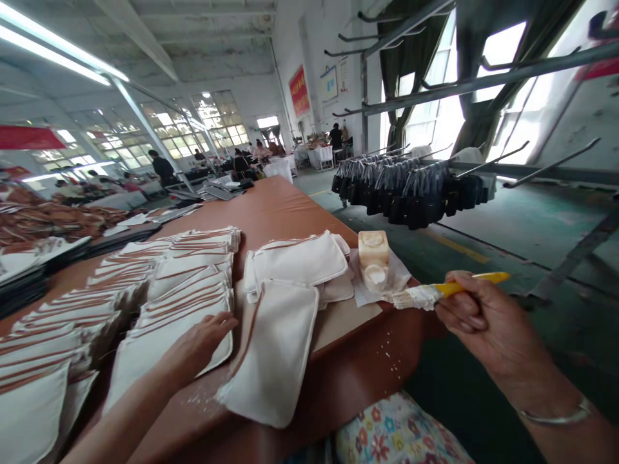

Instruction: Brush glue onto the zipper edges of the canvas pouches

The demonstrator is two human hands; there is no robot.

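My right hand [471, 306] is closed round a yellow-handled brush [449, 288], its bristles coated white and pointing left at the table's right edge. Just beyond the bristles stands a cream glue container [374, 258] on white paper. My left hand [206, 338] rests on a row of overlapping white panels [169, 345] with brown edges; its fingers are only partly visible, and whether they grip a panel cannot be made out. One white panel [275, 348] lies at the front centre, partly over the table edge, with a small stack of panels [294, 261] behind it.
The brown table [275, 200] runs far back. More white panels [33, 399] and dark sheets [24, 290] lie to the left. At the right, a metal rack [483, 77] holds black hanging pieces [411, 193]. People [162, 167] work in the background.
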